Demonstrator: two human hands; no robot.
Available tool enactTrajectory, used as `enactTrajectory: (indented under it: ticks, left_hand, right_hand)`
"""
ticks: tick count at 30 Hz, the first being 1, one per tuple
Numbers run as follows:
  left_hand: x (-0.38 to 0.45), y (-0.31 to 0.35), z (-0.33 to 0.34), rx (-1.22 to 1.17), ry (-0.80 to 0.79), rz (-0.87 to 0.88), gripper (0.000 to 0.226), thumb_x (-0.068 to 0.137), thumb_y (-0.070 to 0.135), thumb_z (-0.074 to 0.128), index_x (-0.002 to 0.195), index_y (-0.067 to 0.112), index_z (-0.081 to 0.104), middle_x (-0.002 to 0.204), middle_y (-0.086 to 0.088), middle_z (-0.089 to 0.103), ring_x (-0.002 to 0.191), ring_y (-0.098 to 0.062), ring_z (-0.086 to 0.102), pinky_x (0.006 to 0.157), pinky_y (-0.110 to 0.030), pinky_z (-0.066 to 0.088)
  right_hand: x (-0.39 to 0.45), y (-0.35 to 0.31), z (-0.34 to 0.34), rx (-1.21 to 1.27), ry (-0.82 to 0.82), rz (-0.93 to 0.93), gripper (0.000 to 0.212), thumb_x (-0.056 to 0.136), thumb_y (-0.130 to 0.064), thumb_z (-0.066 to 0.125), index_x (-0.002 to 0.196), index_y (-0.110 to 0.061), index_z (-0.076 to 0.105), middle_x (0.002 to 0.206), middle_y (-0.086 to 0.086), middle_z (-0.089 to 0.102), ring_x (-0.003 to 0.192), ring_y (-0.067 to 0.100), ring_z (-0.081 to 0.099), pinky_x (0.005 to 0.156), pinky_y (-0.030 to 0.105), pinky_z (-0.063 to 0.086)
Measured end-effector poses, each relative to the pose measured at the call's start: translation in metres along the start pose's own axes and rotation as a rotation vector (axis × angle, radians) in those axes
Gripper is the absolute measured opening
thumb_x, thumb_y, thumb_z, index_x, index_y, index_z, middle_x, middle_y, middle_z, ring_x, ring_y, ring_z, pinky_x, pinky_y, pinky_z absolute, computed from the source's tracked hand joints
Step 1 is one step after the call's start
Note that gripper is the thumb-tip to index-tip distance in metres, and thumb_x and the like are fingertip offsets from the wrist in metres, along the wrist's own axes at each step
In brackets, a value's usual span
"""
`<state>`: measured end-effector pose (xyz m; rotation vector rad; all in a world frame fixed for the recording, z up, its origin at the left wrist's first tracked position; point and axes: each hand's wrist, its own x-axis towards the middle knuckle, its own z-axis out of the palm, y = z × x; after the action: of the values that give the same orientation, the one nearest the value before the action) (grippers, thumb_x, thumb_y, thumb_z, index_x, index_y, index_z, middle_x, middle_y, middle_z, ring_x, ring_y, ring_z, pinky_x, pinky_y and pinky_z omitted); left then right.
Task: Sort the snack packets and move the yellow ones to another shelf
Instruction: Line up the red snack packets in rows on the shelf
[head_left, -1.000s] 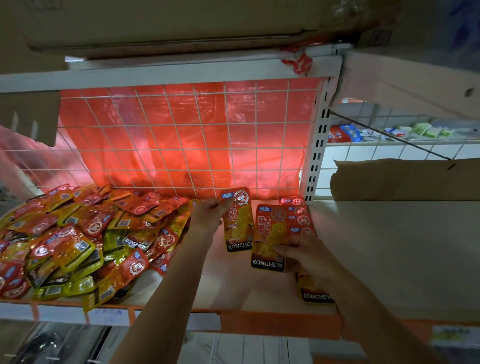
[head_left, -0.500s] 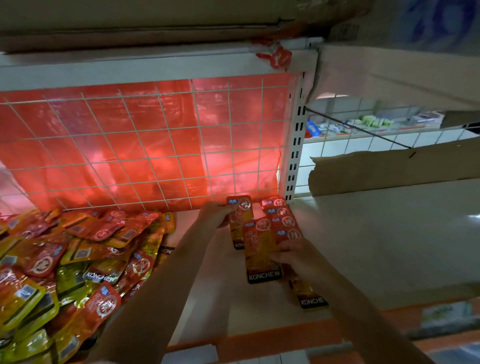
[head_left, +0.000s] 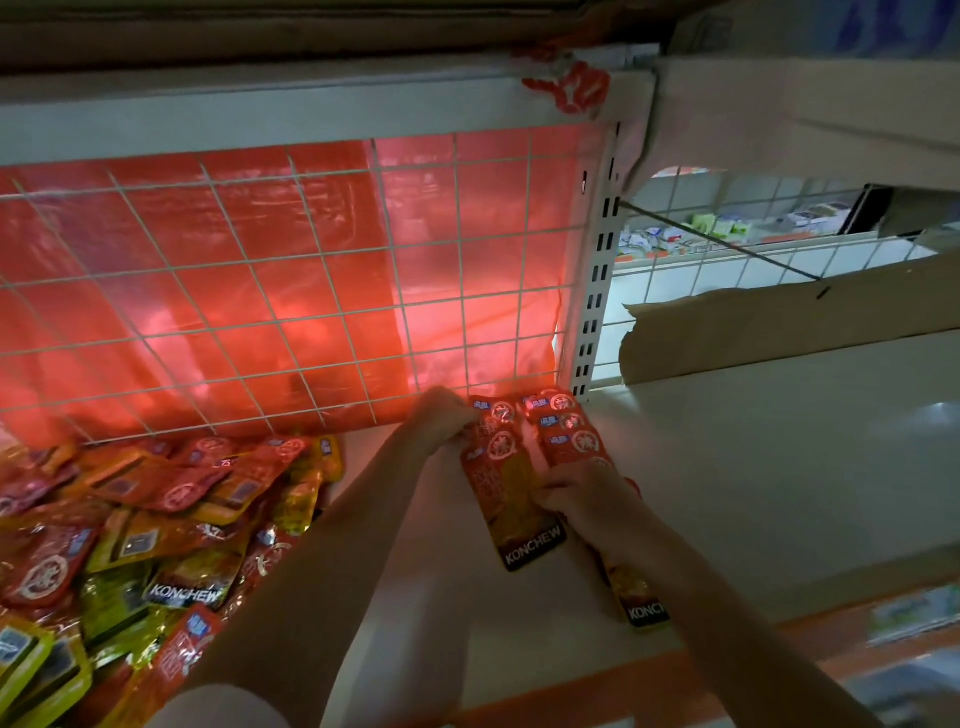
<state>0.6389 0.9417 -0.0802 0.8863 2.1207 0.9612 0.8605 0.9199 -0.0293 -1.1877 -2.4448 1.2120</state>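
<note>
A heap of red, orange and yellow-green KONCHEW snack packets (head_left: 135, 535) fills the left of the shelf (head_left: 753, 467). Near the back wire grid, right of centre, lies a small overlapping stack of orange-red packets (head_left: 563, 431). My left hand (head_left: 441, 421) pinches the top edge of an orange-red packet (head_left: 511, 499) at the stack's left side. My right hand (head_left: 587, 496) holds the same packet's right edge, with fingers over the stack. Another packet (head_left: 639, 597) pokes out under my right wrist.
A white wire grid (head_left: 311, 291) backed by red plastic film closes the rear. A perforated upright post (head_left: 595, 291) stands right of the stack. A torn cardboard piece (head_left: 779, 322) lies at the back right. An orange strip (head_left: 571, 696) edges the shelf front.
My left hand brought its packet rightwards onto the stack and both hands now meet at one packet. The camera swung left and closer.
</note>
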Motion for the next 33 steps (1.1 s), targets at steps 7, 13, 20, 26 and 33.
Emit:
enactTrajectory:
  ticks: [7,13,20,26,33]
  left_hand:
    - [0.004,-0.001,-0.001,-0.067,0.027,0.037,0.02,0.076,0.004,0.075,0.093,-0.007,0.071,0.04,0.008,0.059,0.045,-0.012,0.059,0.065,-0.032,0.057]
    - [-0.001,0.002,0.0,-0.2,-0.03,0.022,0.011,0.078,-0.007,0.069,0.088,-0.01,0.066,0.054,-0.008,0.062,0.034,-0.005,0.056,0.04,-0.017,0.05]
    - [-0.001,-0.001,-0.004,-0.206,-0.057,0.025,0.015,0.081,0.0,0.069,0.091,-0.01,0.066,0.04,0.003,0.06,0.035,-0.006,0.058,0.037,-0.015,0.046]
    - [-0.001,-0.002,-0.006,-0.155,-0.05,0.011,0.015,0.085,0.004,0.065,0.07,0.005,0.064,0.041,0.005,0.06,0.036,-0.004,0.059,0.03,-0.011,0.028]
    - [0.0,-0.003,-0.007,-0.118,-0.036,0.006,0.012,0.084,0.006,0.067,0.073,0.002,0.065,0.058,-0.006,0.065,0.036,-0.004,0.058,0.032,-0.012,0.033]
  right_hand:
    - [0.013,-0.002,-0.004,-0.191,0.012,-0.027,0.027,0.093,-0.025,0.054,0.107,-0.007,0.069,0.108,0.007,0.065,0.098,0.019,0.06,0.087,0.029,0.047]
    - [0.03,-0.002,-0.01,-0.189,0.078,-0.003,0.021,0.087,-0.021,0.062,0.092,-0.002,0.068,0.09,0.01,0.063,0.077,0.016,0.054,0.058,0.022,0.038]
    - [0.044,-0.006,-0.007,-0.166,0.157,0.044,0.031,0.091,-0.025,0.056,0.094,0.003,0.068,0.094,0.018,0.067,0.086,0.028,0.063,0.072,0.031,0.046]
    - [0.052,-0.014,-0.003,-0.232,0.154,0.094,0.023,0.092,-0.021,0.051,0.089,-0.003,0.064,0.083,0.012,0.06,0.08,0.026,0.059,0.056,0.022,0.04]
    - [0.055,-0.018,0.001,-0.446,0.109,0.076,0.036,0.096,-0.02,0.043,0.128,-0.006,0.05,0.123,0.015,0.057,0.111,0.028,0.055,0.083,0.028,0.041]
